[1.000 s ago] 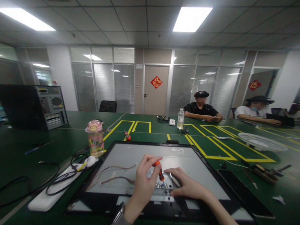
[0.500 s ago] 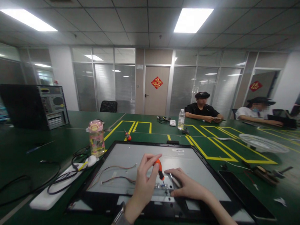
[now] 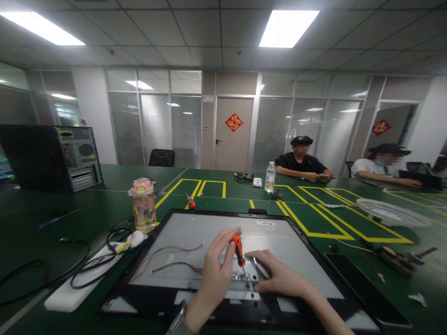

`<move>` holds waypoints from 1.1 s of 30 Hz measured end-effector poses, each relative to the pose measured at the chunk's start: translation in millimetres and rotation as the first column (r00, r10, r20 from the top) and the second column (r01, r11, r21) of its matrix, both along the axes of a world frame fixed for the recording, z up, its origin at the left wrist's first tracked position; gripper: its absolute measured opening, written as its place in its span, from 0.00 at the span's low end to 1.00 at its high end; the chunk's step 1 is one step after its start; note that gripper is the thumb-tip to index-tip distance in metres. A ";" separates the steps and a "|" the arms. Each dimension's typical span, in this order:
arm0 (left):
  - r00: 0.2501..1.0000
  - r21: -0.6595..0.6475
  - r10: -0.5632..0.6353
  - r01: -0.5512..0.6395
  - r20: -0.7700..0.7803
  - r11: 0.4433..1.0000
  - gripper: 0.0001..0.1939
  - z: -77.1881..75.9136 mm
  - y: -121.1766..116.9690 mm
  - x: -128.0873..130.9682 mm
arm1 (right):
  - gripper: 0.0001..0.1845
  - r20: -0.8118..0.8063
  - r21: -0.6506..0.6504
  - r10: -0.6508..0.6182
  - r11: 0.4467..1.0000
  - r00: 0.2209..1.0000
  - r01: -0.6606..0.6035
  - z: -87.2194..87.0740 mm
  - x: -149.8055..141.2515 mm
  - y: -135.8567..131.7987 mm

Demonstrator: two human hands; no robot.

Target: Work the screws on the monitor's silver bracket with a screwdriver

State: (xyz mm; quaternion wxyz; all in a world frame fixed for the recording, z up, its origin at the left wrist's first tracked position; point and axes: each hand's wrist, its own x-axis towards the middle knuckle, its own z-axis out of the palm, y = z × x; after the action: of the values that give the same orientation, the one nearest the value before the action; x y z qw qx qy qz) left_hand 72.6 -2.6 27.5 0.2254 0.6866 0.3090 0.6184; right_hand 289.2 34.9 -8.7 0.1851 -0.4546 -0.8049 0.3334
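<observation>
My left hand (image 3: pixel 219 256) holds a screwdriver (image 3: pixel 238 249) with an orange and black handle. Its fingers curl over the handle's top, and the shaft points down at small metal fittings (image 3: pixel 241 277) near the lower middle of a flat display panel (image 3: pixel 213 229). Beside the screwdriver, my right hand (image 3: pixel 278 276) rests on the panel, thumb and fingers apart around the edge of a metal part. What lies under the palm is hidden. The panel lies back side up, grey with a black frame, and thin cables (image 3: pixel 174 267) run over its left half.
Left of the panel stand a pink-lidded bottle (image 3: pixel 144 206) and a white power strip (image 3: pixel 81 280) with black cords. A computer case (image 3: pixel 49 157) sits farther left. To the right lies a long black part (image 3: pixel 366 290). Two people (image 3: pixel 301 161) sit across the table.
The fingers of my left hand have shifted slightly around the screwdriver's handle. My right hand and the panel stay where they were.
</observation>
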 end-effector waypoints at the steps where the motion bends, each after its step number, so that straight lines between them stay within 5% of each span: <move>1: 1.000 0.012 0.015 -0.015 0.001 1.000 0.13 0.2 0.0 0.3 | 0.42 0.003 -0.003 -0.002 1.000 1.000 0.002 0.9 -0.3 -0.5; 5: 0.997 0.012 0.075 -0.075 0.020 0.997 0.10 -0.1 0.9 0.4 | 0.41 0.003 -0.013 -0.011 1.000 1.000 0.011 2.9 -1.4 -1.8; 10: 1.000 -0.039 -0.014 0.014 0.012 0.999 0.16 0.6 1.2 -0.8 | 0.41 -0.003 0.013 -0.005 1.000 1.000 0.005 1.6 -1.7 -1.5; 16: 0.999 -0.014 0.052 -0.052 0.000 0.999 0.11 -0.4 2.1 0.2 | 0.41 0.000 0.002 -0.008 1.000 1.000 0.008 1.7 -1.8 -1.7; 33: 1.000 -0.021 0.007 -0.007 0.002 1.000 0.15 -2.0 2.9 0.5 | 0.42 -0.009 -0.002 -0.004 1.000 1.000 0.004 2.0 -2.2 -1.8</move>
State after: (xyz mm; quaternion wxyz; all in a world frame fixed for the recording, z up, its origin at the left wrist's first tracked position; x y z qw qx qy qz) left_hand 73.1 0.3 25.5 0.2306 0.6823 0.3177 0.6167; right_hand 287.0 33.2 -6.7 0.1891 -0.4548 -0.8028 0.3359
